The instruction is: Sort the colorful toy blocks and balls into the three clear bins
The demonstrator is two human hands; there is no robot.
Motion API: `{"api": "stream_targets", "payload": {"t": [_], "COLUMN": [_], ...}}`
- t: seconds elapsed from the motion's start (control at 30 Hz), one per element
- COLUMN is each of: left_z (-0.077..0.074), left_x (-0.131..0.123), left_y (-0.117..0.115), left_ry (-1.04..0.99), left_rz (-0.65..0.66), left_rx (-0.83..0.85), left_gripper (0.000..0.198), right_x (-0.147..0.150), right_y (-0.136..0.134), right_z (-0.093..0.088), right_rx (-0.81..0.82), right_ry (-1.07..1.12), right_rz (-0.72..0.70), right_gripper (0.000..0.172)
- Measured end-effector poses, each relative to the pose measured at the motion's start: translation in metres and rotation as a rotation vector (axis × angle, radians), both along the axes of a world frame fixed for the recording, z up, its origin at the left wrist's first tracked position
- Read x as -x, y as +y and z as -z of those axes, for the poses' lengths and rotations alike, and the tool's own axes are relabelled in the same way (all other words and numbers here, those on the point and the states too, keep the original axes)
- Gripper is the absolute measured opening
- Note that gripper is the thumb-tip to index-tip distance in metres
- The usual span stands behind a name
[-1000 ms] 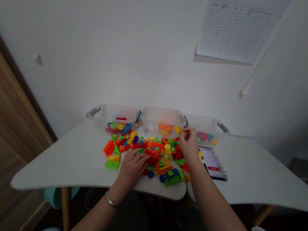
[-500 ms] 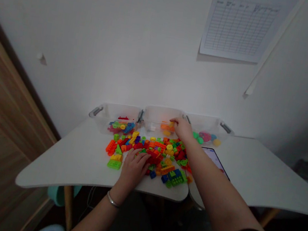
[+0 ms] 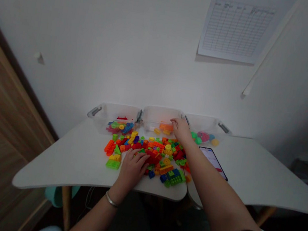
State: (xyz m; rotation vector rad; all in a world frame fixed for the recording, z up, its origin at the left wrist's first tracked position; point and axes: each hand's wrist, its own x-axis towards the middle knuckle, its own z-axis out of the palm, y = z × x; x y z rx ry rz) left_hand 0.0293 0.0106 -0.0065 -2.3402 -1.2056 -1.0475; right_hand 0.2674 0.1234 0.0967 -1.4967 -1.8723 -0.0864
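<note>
My left hand [image 3: 134, 165] lies on the near left side of a pile of toy building bricks [image 3: 166, 148], fingers spread, its fingertips touching red bricks [image 3: 153, 156]. My right hand [image 3: 181, 129] is over the right side of the middle clear plastic bin [image 3: 154, 112], its fingers apart with nothing visible between them. Inside that bin are orange bricks [image 3: 166, 127] and a small yellow brick [image 3: 156, 131]. The pile mixes red, orange, yellow, green and blue pieces, some partly covered by my left hand.
A left clear bin [image 3: 117, 109] holds mixed coloured pieces. The right clear bin [image 3: 205, 121] has green, pink, blue and yellow rounded pieces. A phone [image 3: 213, 162] lies on the white table [image 3: 72, 157], beside my right forearm. A printed sheet [image 3: 235, 27] hangs on the wall.
A yellow brick has left my right fingers and now lies in the middle bin. My left hand has stayed on the pile. The view has shifted slightly.
</note>
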Motion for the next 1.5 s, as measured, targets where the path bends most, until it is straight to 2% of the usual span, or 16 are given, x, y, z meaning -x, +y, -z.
{"api": "stream_targets", "payload": {"t": [0.17, 0.27, 0.4, 0.53, 0.7, 1.13, 1.33, 1.5], "left_z": [-0.003, -0.004, -0.006, -0.006, -0.007, -0.010, -0.006, -0.006], "left_x": [0.000, 0.000, 0.001, 0.003, 0.003, 0.003, 0.003, 0.003], "left_y": [0.000, -0.001, 0.000, 0.000, -0.002, -0.005, -0.002, -0.002], "left_ry": [-0.005, -0.001, 0.010, 0.040, 0.032, 0.007, -0.019, -0.014], "left_rz": [0.029, 0.047, 0.075, 0.088, 0.095, 0.080, 0.052, 0.051], "left_rx": [-0.030, -0.047, -0.067, -0.065, -0.066, -0.072, -0.035, -0.025], "left_gripper": [0.022, 0.022, 0.022, 0.022, 0.023, 0.021, 0.022, 0.022], "right_x": [0.006, 0.016, 0.033, 0.045, 0.048, 0.044, 0.043, 0.043], "right_y": [-0.037, -0.070, -0.107, -0.124, -0.131, -0.129, -0.129, -0.127], "right_z": [-0.010, -0.006, 0.020, 0.051, 0.064, 0.075, 0.079, 0.081], "right_rx": [-0.241, -0.256, -0.193, 0.001, 0.143, 0.218, 0.237, 0.233], "right_ry": [0.245, 0.298, 0.256, 0.132, 0.010, -0.008, 0.088, 0.248], "right_rz": [-0.072, -0.148, -0.227, -0.223, -0.173, -0.141, -0.160, -0.201], "right_gripper": [0.030, 0.027, 0.022, 0.021, 0.029, 0.029, 0.030, 0.020]}}
